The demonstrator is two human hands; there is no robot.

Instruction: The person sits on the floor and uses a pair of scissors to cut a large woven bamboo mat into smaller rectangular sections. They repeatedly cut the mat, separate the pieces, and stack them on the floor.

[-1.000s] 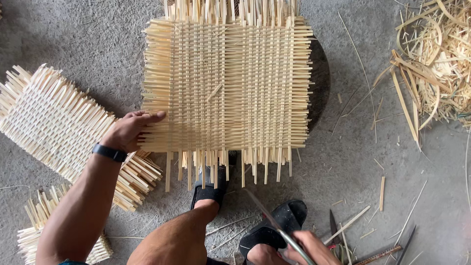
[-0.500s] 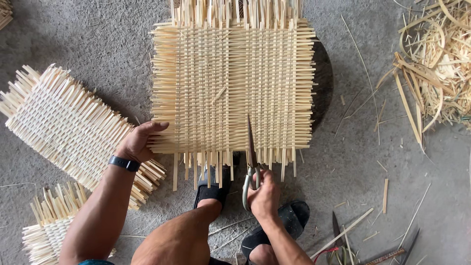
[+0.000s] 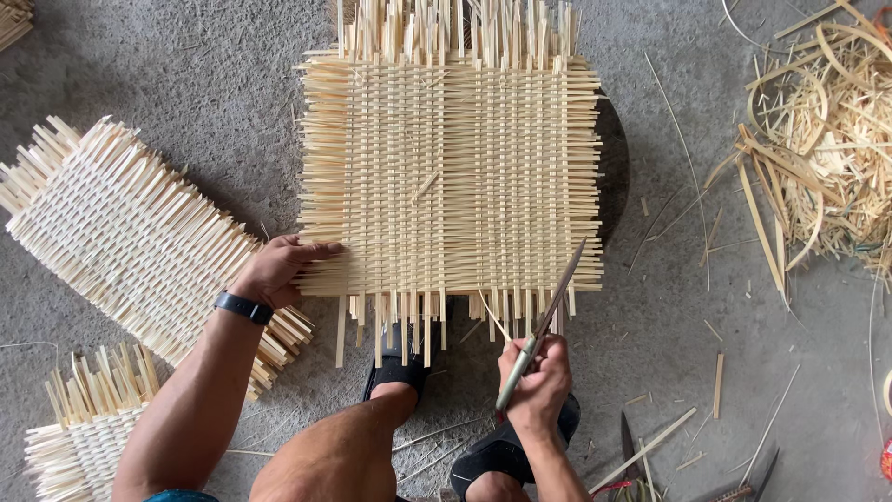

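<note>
A square mat of woven bamboo strips (image 3: 451,177) lies on a dark round base (image 3: 613,172) in front of me, loose strip ends sticking out on all sides. My left hand (image 3: 279,270) presses flat on the mat's near left corner; a dark band sits on that wrist. My right hand (image 3: 537,386) grips the handle of long metal shears (image 3: 544,321), whose blades point up and to the right over the mat's near right edge, among the protruding strip ends.
Two more woven mats lie at the left (image 3: 130,237) and bottom left (image 3: 79,428). A heap of bamboo offcuts (image 3: 822,153) fills the top right. My feet in dark sandals (image 3: 400,367) rest below the mat. Loose slivers and a dark tool (image 3: 632,437) lie on the concrete floor.
My right hand came up from the floor with the shears and shifted right along the mat's near edge; the blades now tilt to the right. My left hand stayed on the corner.
</note>
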